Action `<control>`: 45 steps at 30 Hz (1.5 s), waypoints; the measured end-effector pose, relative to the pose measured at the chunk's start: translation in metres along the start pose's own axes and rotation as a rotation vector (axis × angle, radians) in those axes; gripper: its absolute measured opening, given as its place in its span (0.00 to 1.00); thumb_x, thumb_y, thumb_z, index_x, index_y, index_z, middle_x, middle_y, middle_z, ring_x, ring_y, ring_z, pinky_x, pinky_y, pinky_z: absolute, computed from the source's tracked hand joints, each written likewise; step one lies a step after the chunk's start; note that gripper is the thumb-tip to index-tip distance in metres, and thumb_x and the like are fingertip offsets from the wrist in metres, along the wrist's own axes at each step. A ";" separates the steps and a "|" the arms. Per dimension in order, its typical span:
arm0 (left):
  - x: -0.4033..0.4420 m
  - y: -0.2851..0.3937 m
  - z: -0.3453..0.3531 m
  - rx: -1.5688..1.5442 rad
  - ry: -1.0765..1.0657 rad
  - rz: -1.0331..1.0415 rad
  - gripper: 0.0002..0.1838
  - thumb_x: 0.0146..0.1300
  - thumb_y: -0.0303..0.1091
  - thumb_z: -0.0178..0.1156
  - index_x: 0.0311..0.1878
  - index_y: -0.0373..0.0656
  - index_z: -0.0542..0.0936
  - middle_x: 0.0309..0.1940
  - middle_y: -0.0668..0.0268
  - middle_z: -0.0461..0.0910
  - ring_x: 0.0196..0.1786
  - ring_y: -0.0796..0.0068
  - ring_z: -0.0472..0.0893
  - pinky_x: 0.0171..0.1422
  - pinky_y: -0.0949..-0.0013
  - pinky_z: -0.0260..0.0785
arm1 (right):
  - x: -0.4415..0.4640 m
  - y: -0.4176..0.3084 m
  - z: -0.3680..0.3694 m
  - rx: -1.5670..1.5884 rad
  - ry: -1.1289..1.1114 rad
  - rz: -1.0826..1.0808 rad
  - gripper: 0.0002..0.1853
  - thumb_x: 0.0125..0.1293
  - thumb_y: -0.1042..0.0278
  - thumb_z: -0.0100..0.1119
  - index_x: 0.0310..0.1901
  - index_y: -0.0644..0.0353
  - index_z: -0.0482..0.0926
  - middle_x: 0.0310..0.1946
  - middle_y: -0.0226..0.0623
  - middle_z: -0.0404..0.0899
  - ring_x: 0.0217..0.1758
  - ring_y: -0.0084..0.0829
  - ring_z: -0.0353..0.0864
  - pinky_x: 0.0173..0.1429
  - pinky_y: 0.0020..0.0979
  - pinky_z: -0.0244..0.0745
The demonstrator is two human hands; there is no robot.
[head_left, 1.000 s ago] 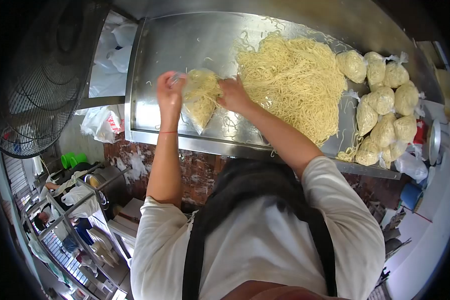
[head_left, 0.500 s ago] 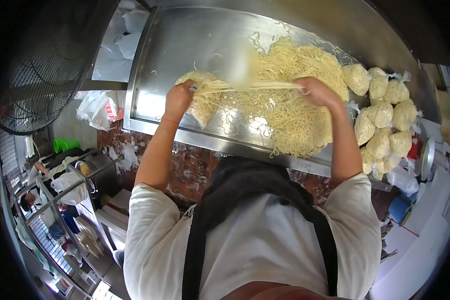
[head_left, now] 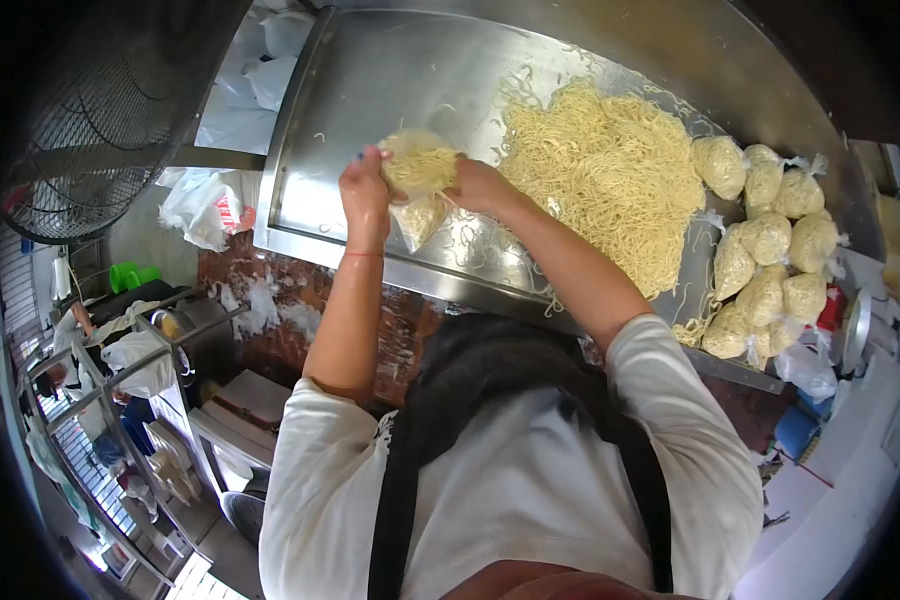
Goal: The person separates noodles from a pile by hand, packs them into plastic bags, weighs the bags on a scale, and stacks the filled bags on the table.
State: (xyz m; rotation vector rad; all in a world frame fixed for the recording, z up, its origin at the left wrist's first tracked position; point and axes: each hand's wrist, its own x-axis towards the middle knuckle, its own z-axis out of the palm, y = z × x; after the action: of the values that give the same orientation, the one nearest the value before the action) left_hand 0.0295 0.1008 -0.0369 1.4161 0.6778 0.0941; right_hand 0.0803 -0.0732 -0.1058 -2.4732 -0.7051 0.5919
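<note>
A clear plastic bag of noodles (head_left: 422, 220) hangs over the left part of the metal tray (head_left: 370, 85), its pointed bottom corner facing me. Pale yellow noodles show at its wide top. My left hand (head_left: 366, 188) is closed on the left edge of the bag. At the opposite edge, my right hand (head_left: 478, 188) has its fingers bent against the bag; their tips are partly hidden. A large heap of loose noodles (head_left: 610, 180) lies on the tray, just beyond my right forearm.
Several filled, knotted noodle bags (head_left: 765, 240) are piled at the tray's right end. White plastic bags (head_left: 268, 80) sit beyond its left edge, and a wire fan guard (head_left: 90, 150) is at far left. Another person (head_left: 65, 370) is in the background at left.
My right hand has come left from the heap to the bag, and the strand of noodles stretched between my hands is gone. My left hand and the bag's top have lifted slightly.
</note>
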 end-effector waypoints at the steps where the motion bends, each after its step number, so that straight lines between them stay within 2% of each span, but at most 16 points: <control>1: -0.002 0.022 0.002 -0.099 -0.049 0.001 0.20 0.77 0.42 0.49 0.43 0.32 0.80 0.16 0.74 0.61 0.16 0.80 0.62 0.18 0.71 0.56 | 0.008 -0.008 -0.006 0.128 -0.147 -0.025 0.22 0.66 0.62 0.58 0.58 0.65 0.74 0.51 0.57 0.81 0.59 0.47 0.80 0.64 0.45 0.73; 4: -0.026 0.058 0.018 -0.197 -0.161 -0.013 0.22 0.79 0.43 0.47 0.44 0.31 0.80 0.13 0.75 0.58 0.14 0.81 0.58 0.18 0.72 0.54 | -0.001 -0.047 -0.050 0.158 0.061 -0.125 0.13 0.62 0.68 0.58 0.45 0.65 0.81 0.44 0.52 0.83 0.47 0.44 0.85 0.51 0.44 0.79; 7: -0.043 0.057 0.026 -0.143 -0.232 -0.045 0.22 0.79 0.43 0.47 0.50 0.29 0.78 0.13 0.75 0.57 0.13 0.82 0.57 0.19 0.72 0.55 | -0.007 -0.082 -0.082 0.761 -0.371 -0.073 0.12 0.62 0.74 0.54 0.46 0.65 0.81 0.47 0.53 0.82 0.52 0.47 0.82 0.55 0.46 0.77; 10: -0.030 0.039 0.009 -0.193 -0.206 -0.062 0.23 0.79 0.44 0.47 0.51 0.28 0.78 0.12 0.75 0.56 0.13 0.82 0.56 0.19 0.72 0.54 | -0.032 -0.067 -0.055 -0.049 0.017 -0.234 0.19 0.61 0.81 0.51 0.53 0.67 0.80 0.54 0.52 0.78 0.60 0.46 0.77 0.64 0.42 0.72; 11: -0.028 0.036 0.003 -0.250 -0.199 -0.104 0.24 0.79 0.45 0.47 0.52 0.28 0.77 0.12 0.75 0.54 0.14 0.82 0.56 0.20 0.73 0.54 | -0.040 -0.058 -0.061 -0.020 -0.154 -0.185 0.25 0.62 0.75 0.57 0.62 0.68 0.74 0.64 0.56 0.70 0.71 0.48 0.66 0.72 0.45 0.64; 15: -0.023 0.034 -0.004 -0.297 -0.247 -0.065 0.23 0.78 0.43 0.48 0.55 0.28 0.76 0.12 0.75 0.59 0.16 0.84 0.60 0.22 0.74 0.56 | -0.073 -0.020 -0.018 -0.187 0.268 0.114 0.40 0.62 0.59 0.66 0.70 0.68 0.62 0.69 0.63 0.61 0.77 0.57 0.54 0.77 0.58 0.50; 18: -0.011 0.027 0.009 0.070 -0.308 0.045 0.19 0.74 0.41 0.54 0.58 0.35 0.77 0.17 0.66 0.76 0.17 0.72 0.71 0.25 0.67 0.66 | -0.037 0.018 0.041 -0.167 0.394 -0.023 0.33 0.63 0.59 0.66 0.64 0.70 0.68 0.63 0.61 0.69 0.72 0.54 0.63 0.74 0.54 0.56; 19: -0.011 0.026 0.011 0.393 -0.445 0.191 0.18 0.72 0.39 0.56 0.58 0.38 0.78 0.22 0.61 0.78 0.21 0.66 0.75 0.29 0.63 0.69 | -0.024 0.019 0.023 0.107 0.062 0.010 0.26 0.66 0.56 0.63 0.56 0.69 0.72 0.53 0.59 0.77 0.63 0.52 0.73 0.67 0.49 0.64; 21: -0.014 0.024 0.017 1.047 -0.701 0.484 0.17 0.69 0.37 0.58 0.58 0.43 0.79 0.31 0.51 0.84 0.29 0.53 0.82 0.37 0.56 0.74 | -0.028 0.011 -0.006 0.291 -0.033 -0.021 0.23 0.68 0.55 0.61 0.51 0.69 0.73 0.46 0.56 0.79 0.55 0.51 0.77 0.61 0.48 0.68; 25: 0.013 -0.026 0.020 1.063 -0.799 0.671 0.10 0.68 0.35 0.56 0.49 0.45 0.81 0.34 0.46 0.82 0.40 0.40 0.80 0.44 0.47 0.71 | -0.037 0.028 -0.032 0.193 -0.260 -0.106 0.19 0.75 0.55 0.53 0.48 0.67 0.76 0.40 0.52 0.81 0.47 0.49 0.81 0.53 0.45 0.74; 27: 0.018 -0.023 0.008 1.148 -0.810 0.632 0.10 0.68 0.34 0.56 0.48 0.44 0.81 0.34 0.46 0.82 0.40 0.41 0.80 0.45 0.47 0.71 | -0.051 0.018 -0.069 0.188 -0.434 -0.022 0.16 0.77 0.57 0.48 0.47 0.60 0.82 0.50 0.49 0.82 0.55 0.46 0.80 0.60 0.43 0.73; 33: 0.017 -0.028 -0.055 1.116 -0.632 0.620 0.11 0.70 0.34 0.53 0.48 0.40 0.80 0.36 0.47 0.83 0.41 0.44 0.81 0.46 0.51 0.72 | -0.080 0.058 -0.121 0.403 -0.136 0.237 0.18 0.73 0.65 0.51 0.62 0.53 0.78 0.64 0.46 0.76 0.67 0.45 0.74 0.75 0.47 0.63; 36: 0.008 -0.026 -0.065 0.633 -0.237 0.459 0.14 0.74 0.36 0.53 0.52 0.36 0.80 0.34 0.51 0.84 0.32 0.63 0.81 0.40 0.61 0.73 | -0.068 0.054 -0.105 -0.519 0.045 0.638 0.29 0.69 0.70 0.52 0.73 0.56 0.64 0.71 0.50 0.65 0.75 0.48 0.63 0.79 0.51 0.55; 37: -0.001 -0.014 -0.057 0.534 -0.126 0.399 0.14 0.74 0.37 0.54 0.49 0.36 0.81 0.30 0.55 0.83 0.28 0.69 0.78 0.34 0.64 0.70 | -0.066 0.031 -0.110 -0.445 -0.002 0.533 0.37 0.67 0.72 0.53 0.77 0.60 0.55 0.75 0.53 0.57 0.79 0.50 0.53 0.81 0.54 0.48; 41: -0.001 0.004 -0.028 0.342 -0.070 0.142 0.15 0.75 0.39 0.54 0.41 0.36 0.83 0.18 0.67 0.74 0.16 0.81 0.69 0.21 0.71 0.60 | -0.045 -0.040 -0.072 -0.093 0.163 -0.065 0.38 0.69 0.62 0.58 0.77 0.58 0.54 0.77 0.52 0.53 0.80 0.51 0.50 0.79 0.49 0.50; 45: -0.037 0.057 0.013 0.114 -0.189 0.143 0.15 0.76 0.42 0.54 0.43 0.40 0.82 0.15 0.77 0.61 0.15 0.84 0.59 0.19 0.74 0.52 | -0.022 -0.038 -0.073 -0.074 0.365 -0.033 0.22 0.70 0.61 0.57 0.64 0.55 0.74 0.62 0.48 0.74 0.64 0.48 0.73 0.65 0.44 0.69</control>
State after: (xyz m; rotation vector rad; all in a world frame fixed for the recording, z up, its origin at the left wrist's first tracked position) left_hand 0.0245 0.0829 0.0296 1.5602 0.4312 0.0333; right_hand 0.0878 -0.0829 -0.0212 -2.5347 -0.6277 0.0954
